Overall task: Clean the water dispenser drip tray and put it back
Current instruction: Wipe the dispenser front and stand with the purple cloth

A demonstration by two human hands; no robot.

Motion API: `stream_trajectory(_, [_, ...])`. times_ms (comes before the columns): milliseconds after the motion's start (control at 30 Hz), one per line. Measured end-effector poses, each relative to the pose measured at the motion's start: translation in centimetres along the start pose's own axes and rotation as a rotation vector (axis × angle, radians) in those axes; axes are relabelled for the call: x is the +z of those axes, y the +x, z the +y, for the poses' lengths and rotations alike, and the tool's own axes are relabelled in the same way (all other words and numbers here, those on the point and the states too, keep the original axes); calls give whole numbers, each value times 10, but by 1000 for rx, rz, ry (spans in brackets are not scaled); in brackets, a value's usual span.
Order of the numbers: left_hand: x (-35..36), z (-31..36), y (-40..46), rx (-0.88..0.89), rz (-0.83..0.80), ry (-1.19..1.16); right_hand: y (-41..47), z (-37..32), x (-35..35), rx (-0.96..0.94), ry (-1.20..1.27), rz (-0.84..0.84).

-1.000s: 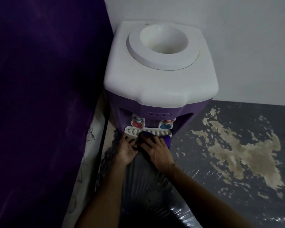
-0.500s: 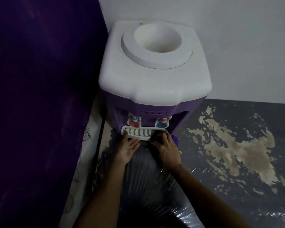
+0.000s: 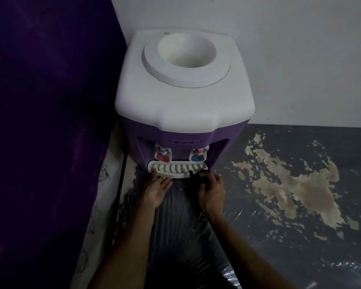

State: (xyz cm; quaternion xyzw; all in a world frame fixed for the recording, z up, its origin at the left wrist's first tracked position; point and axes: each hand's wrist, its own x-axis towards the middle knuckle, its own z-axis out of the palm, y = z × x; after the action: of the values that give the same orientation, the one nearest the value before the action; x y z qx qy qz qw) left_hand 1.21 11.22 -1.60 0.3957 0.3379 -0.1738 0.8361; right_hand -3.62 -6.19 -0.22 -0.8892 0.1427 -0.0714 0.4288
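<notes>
The white slotted drip tray (image 3: pixel 175 168) sits in the front foot of a purple water dispenser (image 3: pixel 183 105) with a white top. My left hand (image 3: pixel 156 190) lies on the tray's left end, fingertips on top and thumb along its front rim. My right hand (image 3: pixel 212 192) is closed around a dark cloth (image 3: pixel 198 177), which is pressed against the tray's right end. The cloth hides that corner of the tray.
A red tap (image 3: pixel 162 156) and a blue tap (image 3: pixel 197 157) hang just above the tray. A purple curtain (image 3: pixel 46 122) stands close on the left with a black cable (image 3: pixel 121 184) beside it. Shiny dark film (image 3: pixel 175 236) covers the worn grey surface (image 3: pixel 290 184).
My right hand has slid with the cloth from the tray's middle to its right end. My left hand has stayed on the left end.
</notes>
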Motion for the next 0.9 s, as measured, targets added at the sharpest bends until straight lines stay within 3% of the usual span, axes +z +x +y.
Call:
stream_trajectory(100, [-1,0,0,-2,-1,1,4,-9,-6,221,147,-102])
stream_trajectory(300, [-2,0,1,-9,-13,-6,29,-6,2,533,168,-243])
stream_trajectory(400, [-1,2,-1,-9,-7,-12,32,-6,8,574,266,-332])
stream_trajectory(567, [-4,1,-1,-14,-17,-11,38,-10,15,748,543,-322])
stream_trajectory(900, [-3,7,-4,-29,1,85,32,-10,12,747,572,-304])
